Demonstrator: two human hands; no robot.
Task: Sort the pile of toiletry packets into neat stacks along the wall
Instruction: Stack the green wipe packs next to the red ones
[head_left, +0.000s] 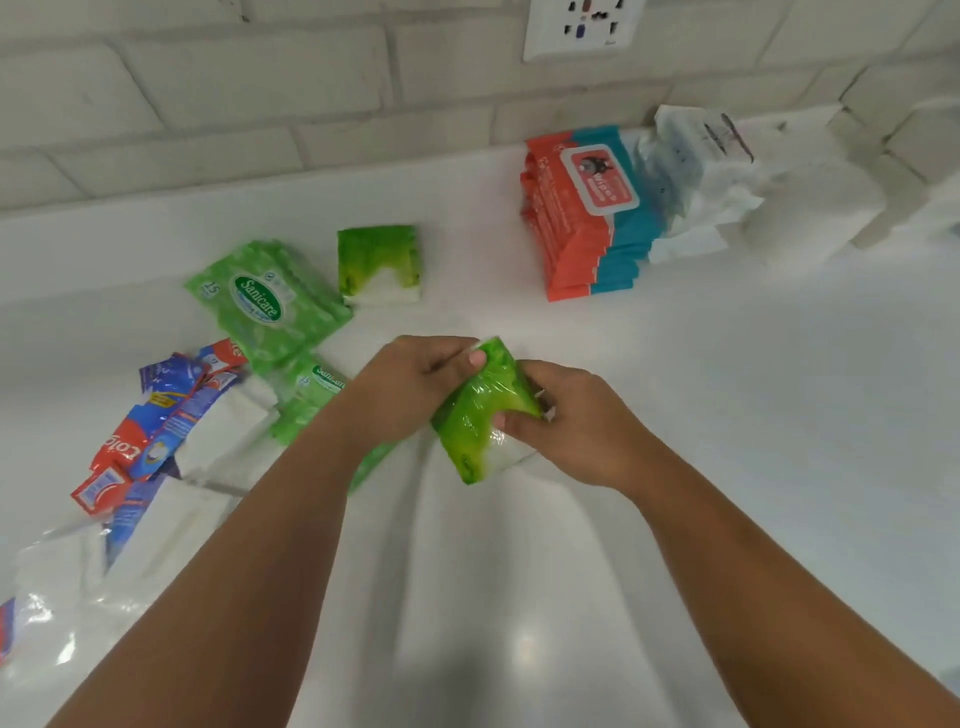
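Note:
Both hands hold a green-and-white tissue packet (475, 415) above the middle of the white counter. My left hand (415, 387) grips its upper left end, thumb on top. My right hand (566, 421) pinches its right side. A matching green-and-white packet (378, 264) lies farther back. Left of it lie green Sanicare wipe packets (265, 299), with another (311, 395) partly under my left forearm. A neat stack of orange-and-blue wipe packs (582, 213) stands by the wall at the right. At the left edge sits a loose pile of toothpaste sachets (156, 415) and white tissue packets (223, 436).
A crumpled white plastic bag (696, 176) lies against the wall behind the orange stack. A wall socket (582, 28) sits above the counter. A clear plastic wrapper (47, 618) lies at the lower left. The white counter (727, 364) meets a white brick wall.

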